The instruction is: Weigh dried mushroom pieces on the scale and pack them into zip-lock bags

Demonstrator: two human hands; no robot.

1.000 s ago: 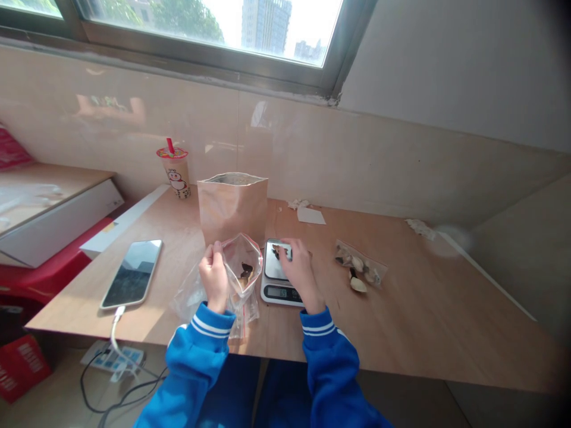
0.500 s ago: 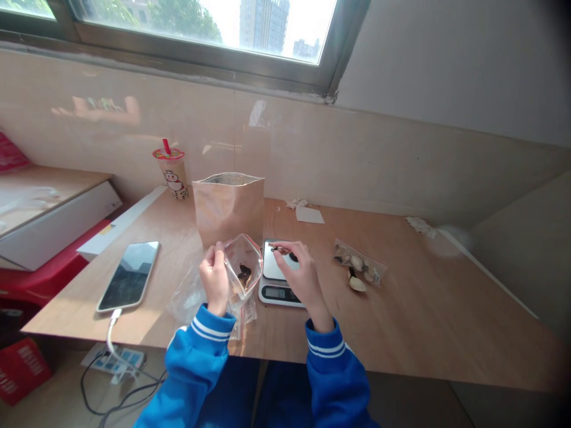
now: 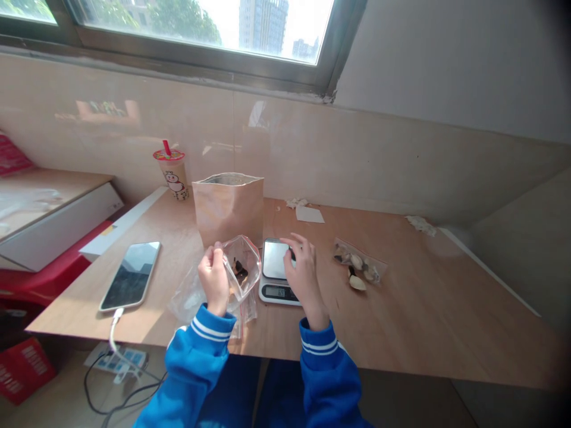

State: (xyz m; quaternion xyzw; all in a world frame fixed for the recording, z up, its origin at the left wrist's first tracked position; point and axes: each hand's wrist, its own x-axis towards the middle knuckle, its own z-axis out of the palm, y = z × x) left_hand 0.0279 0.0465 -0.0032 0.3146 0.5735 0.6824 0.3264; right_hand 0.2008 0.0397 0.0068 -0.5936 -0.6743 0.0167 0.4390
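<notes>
My left hand (image 3: 213, 279) pinches the edge of a clear zip bag (image 3: 250, 257), whose mouth gapes open. Several dark dried pieces (image 3: 241, 271) that look like mushroom lie inside it. Over the plate of a small digital kitchen scale (image 3: 273, 260) is my right hand (image 3: 304, 267), its fingers apart and curved. A dark piece (image 3: 292, 254) shows between thumb and fingers; whether they touch it I cannot tell. Right of the scale lie a clear bag of dried mushroom pieces (image 3: 363, 264) and a loose pale and dark piece (image 3: 356, 281).
A brown stand-up pouch (image 3: 228, 208) stands open behind the clear bag. A milk tea cup (image 3: 173, 175) with a straw is at the back left. A phone (image 3: 131, 276) on a charging cable lies left. A white paper (image 3: 310, 214) lies near the wall.
The small piece my right hand held over the scale has left its fingers, and more shows in the clear bag. My right hand is now at the dark piece on the scale.
</notes>
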